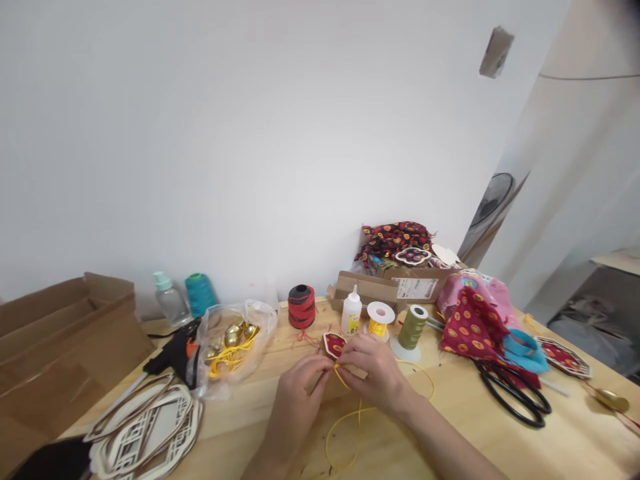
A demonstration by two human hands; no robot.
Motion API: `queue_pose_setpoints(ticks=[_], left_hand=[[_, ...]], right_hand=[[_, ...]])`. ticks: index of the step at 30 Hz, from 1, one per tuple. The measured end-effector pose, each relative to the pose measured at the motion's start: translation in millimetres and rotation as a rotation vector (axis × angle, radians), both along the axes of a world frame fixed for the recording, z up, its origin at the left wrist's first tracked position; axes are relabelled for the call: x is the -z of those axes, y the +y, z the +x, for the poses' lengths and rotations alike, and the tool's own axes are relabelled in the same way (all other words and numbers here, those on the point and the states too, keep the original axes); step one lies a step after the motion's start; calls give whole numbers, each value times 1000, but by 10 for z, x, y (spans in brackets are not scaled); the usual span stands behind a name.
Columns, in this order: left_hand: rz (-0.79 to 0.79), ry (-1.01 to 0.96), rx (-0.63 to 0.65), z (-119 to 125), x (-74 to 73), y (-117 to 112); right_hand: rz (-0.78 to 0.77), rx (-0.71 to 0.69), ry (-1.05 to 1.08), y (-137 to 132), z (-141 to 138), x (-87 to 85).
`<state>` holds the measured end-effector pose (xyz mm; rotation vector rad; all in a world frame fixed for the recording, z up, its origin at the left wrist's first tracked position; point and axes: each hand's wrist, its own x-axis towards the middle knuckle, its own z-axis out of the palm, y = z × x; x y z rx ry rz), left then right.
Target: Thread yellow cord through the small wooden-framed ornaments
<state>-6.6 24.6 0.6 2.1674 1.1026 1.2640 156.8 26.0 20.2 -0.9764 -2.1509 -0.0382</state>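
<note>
Low in the frame's centre, the left hand and right hand meet fingertip to fingertip, pinching yellow cord beside the red ornament on the bench, seemingly for fine control.

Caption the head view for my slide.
Left hand and right hand pinch yellow cord beside a red ornament on a wooden table.

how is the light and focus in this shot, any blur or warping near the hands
Head view: soft, even light, faint shadows, the white wall nearly washed out; head view: the left hand and right hand, pinched on the yellow cord, look slightly soft, without streaking; head view: wide-angle distortion bows the table towards the sides.
</note>
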Motion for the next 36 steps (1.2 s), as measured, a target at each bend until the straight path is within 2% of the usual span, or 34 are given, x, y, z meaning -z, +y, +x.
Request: queue_pose_setpoints(ticks=[6, 12, 18, 22, 25, 29, 31, 33, 36], left_hand=[[29, 51, -83, 62, -18, -64], [185, 127, -144, 54, -9, -84], [272, 250, -121, 44, -119, -70], [262, 265, -87, 50, -175, -76], [138, 154, -88, 71, -137, -89], [-245, -167, -128, 113, -3, -65], [-400, -332, -85, 120, 66, -31], [-481, -430, -30, 112, 114, 4], [-511, -444, 8, 89, 135, 37]], right_hand=[[74, 57, 66, -42, 21, 85], [118, 78, 62, -50, 23, 80], [124, 71, 29, -43, 23, 84], [123, 68, 24, -49, 22, 75], [97, 62, 32, -56, 20, 85], [33, 44, 72, -67, 6, 104], [9, 38, 93, -68, -2, 111], [-2, 34, 115, -64, -5, 118], [-1, 30, 130, -57, 4, 127]])
